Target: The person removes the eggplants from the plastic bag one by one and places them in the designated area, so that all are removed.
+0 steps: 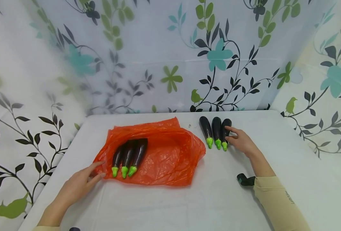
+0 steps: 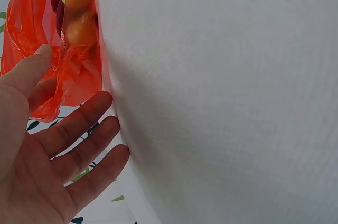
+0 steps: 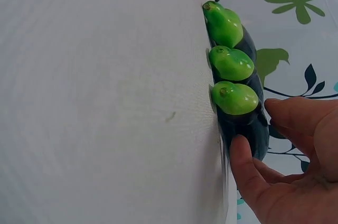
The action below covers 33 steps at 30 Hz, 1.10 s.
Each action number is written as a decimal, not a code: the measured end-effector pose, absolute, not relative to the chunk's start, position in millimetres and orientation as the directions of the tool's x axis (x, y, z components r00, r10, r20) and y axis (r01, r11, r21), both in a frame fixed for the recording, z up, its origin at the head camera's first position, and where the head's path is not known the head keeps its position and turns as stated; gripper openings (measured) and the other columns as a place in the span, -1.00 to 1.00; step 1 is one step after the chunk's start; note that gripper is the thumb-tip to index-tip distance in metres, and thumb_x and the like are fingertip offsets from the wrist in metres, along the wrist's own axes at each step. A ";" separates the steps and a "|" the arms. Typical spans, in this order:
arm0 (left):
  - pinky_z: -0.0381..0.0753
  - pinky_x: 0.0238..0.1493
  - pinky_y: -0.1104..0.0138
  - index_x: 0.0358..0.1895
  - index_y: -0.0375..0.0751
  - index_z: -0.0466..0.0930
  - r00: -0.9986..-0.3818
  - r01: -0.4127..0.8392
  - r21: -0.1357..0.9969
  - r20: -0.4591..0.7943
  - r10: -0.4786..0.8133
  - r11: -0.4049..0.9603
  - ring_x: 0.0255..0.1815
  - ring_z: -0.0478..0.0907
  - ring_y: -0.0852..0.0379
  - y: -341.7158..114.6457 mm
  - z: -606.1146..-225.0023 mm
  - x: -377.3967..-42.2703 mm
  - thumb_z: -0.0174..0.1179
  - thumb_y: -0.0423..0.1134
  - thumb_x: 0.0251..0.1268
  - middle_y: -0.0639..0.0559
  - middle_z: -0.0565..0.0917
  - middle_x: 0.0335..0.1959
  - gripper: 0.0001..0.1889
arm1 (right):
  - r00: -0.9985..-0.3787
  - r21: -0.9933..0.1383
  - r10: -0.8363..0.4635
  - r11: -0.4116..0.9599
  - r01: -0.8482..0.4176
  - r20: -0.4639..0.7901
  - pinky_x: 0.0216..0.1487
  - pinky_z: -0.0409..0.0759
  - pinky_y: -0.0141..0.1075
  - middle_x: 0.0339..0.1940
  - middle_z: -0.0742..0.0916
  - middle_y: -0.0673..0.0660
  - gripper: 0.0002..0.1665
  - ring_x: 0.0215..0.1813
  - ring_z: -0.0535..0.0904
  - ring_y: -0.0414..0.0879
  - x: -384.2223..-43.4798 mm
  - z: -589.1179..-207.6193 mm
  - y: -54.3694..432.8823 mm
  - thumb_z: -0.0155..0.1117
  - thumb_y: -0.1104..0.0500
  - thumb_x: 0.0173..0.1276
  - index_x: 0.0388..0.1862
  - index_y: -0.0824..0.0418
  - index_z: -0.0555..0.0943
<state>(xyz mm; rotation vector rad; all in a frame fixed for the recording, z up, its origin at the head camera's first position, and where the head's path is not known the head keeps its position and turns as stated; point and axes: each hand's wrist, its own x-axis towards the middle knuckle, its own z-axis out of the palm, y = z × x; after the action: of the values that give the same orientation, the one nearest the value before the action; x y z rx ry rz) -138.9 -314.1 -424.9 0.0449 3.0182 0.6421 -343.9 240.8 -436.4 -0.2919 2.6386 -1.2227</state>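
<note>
A red plastic bag [image 1: 170,157] lies on the table with its mouth spread wide. Three eggplants [image 1: 128,156] with bright green caps rest side by side at its left end. My left hand [image 1: 79,183] is at the bag's left edge, thumb and forefinger apart on the plastic; its other fingers [image 2: 87,152] are spread. Three more eggplants [image 1: 216,128] form a row right of the bag, caps towards me. My right hand [image 1: 241,141] touches the rightmost eggplant [image 3: 248,137], fingers fairly straight, thumb along its side and forefinger near its top.
A white cloth covers the table [image 1: 216,192], whose back edge meets a leaf-patterned curtain [image 1: 159,64]. More of that cloth hangs at both sides. A small black device [image 1: 245,180] sits at my right wrist, beside a beige sleeve [image 1: 280,202].
</note>
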 end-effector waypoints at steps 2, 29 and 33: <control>0.59 -0.19 -0.05 0.35 -0.19 0.39 -0.998 0.022 0.408 -0.047 0.045 0.913 -0.19 0.61 -0.02 -314.6 -424.8 -139.5 0.18 0.08 0.37 -0.05 0.68 -0.20 -0.39 | -0.956 -0.766 -0.270 0.637 -0.091 -0.111 0.16 0.41 0.26 0.51 0.15 0.44 -0.29 0.42 0.23 0.39 -344.2 -436.6 241.0 0.09 0.15 0.52 0.56 0.19 0.13; 0.59 -0.23 0.00 0.35 -0.17 0.39 -0.997 0.039 0.399 -0.040 0.060 0.916 -0.23 0.57 0.03 -318.0 -426.6 -142.4 0.21 0.04 0.35 -0.01 0.65 -0.23 -0.40 | -0.962 -0.722 -0.261 0.682 -0.120 -0.086 0.26 0.32 0.26 0.53 0.14 0.38 -0.27 0.45 0.21 0.32 -338.5 -400.0 233.2 0.08 0.05 0.53 0.57 0.15 0.11; 0.58 -0.23 0.00 0.36 -0.17 0.38 -0.997 0.035 0.400 -0.044 0.058 0.916 -0.23 0.58 0.03 -318.3 -427.2 -142.3 0.21 0.05 0.35 0.02 0.65 -0.25 -0.40 | -0.958 -0.752 -0.277 0.646 -0.133 -0.069 0.28 0.29 0.26 0.53 0.19 0.32 -0.27 0.46 0.22 0.28 -328.8 -386.2 220.6 0.08 0.02 0.53 0.57 0.10 0.12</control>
<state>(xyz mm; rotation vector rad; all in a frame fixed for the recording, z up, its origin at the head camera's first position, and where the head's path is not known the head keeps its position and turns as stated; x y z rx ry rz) -142.3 -318.3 -427.2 0.0734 3.0206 0.6295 -328.8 220.6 -386.2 -0.3377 2.6855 -1.2046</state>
